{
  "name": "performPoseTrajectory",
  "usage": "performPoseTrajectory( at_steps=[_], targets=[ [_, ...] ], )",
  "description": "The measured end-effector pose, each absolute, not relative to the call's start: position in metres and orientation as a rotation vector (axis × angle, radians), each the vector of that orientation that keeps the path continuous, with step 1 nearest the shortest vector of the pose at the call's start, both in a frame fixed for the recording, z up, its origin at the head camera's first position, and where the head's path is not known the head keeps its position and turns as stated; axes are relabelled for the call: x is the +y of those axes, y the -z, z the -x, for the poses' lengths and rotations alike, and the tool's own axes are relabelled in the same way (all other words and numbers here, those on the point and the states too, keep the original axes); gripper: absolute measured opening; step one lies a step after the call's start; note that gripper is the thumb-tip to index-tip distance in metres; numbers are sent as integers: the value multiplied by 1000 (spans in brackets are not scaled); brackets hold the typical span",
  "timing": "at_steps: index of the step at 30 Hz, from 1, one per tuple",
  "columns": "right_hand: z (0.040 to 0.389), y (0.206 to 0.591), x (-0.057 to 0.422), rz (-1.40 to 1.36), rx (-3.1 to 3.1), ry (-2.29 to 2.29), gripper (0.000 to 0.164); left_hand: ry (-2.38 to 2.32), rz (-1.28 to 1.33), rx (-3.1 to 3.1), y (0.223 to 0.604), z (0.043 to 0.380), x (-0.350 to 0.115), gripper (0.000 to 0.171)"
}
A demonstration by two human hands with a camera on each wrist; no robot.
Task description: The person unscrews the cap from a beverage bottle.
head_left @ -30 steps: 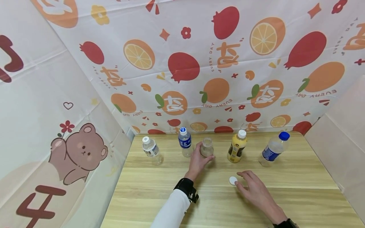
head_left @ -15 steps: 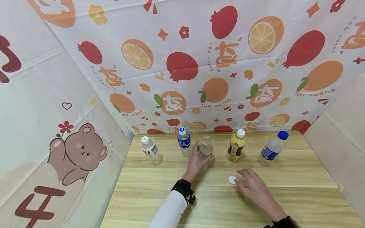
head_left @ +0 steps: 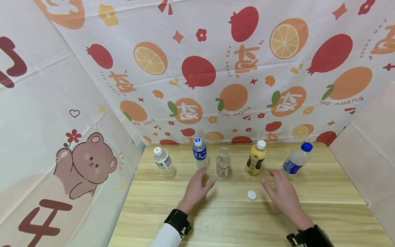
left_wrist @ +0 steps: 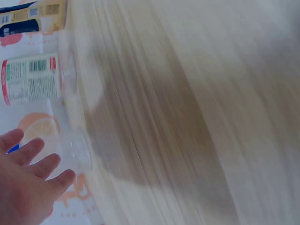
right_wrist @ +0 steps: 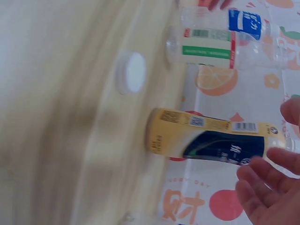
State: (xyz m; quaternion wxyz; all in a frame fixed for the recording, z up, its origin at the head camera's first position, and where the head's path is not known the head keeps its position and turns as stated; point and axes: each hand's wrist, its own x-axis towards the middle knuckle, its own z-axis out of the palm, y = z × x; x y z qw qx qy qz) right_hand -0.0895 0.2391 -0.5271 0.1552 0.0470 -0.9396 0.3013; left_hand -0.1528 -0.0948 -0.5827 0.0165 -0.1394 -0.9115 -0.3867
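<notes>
My left hand (head_left: 195, 190), fingers spread and holding nothing, is just in front of the blue-labelled clear bottle (head_left: 200, 153). To its right stands an uncapped clear bottle (head_left: 223, 163) with a white, green and red label. A white bottle cap (head_left: 251, 195) lies on the table in front of the bottles; the right wrist view shows the same cap (right_wrist: 132, 72). My right hand (head_left: 282, 192) holds nothing, its fingers loosely bent. It is nearest the yellow bottle (head_left: 256, 158) with a white cap, and stays apart from it in the right wrist view.
At the row's left end stands a clear bottle (head_left: 163, 161) with a white cap. A blue-capped bottle (head_left: 297, 158) is at the right end. Behind the wooden table (head_left: 228, 223) hangs a fruit-print cloth (head_left: 197, 72); another cloth with a bear (head_left: 92, 161) covers the left side.
My left hand has let go of the uncapped bottle and drawn back to the left. The right hand has moved slightly forward and right, away from the cap, which stays in place.
</notes>
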Motion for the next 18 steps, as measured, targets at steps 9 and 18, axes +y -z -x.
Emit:
performPoseTrajectory(
  at_steps=[9, 18],
  targets=[
    [122, 511, 239, -96, -2583, -957, 71, 1000, 480, -2857, 581, 143, -128, 72],
    [148, 498, 235, 53, -2676, -1081, 92, 890, 499, -2851, 577, 132, -147, 70]
  ],
)
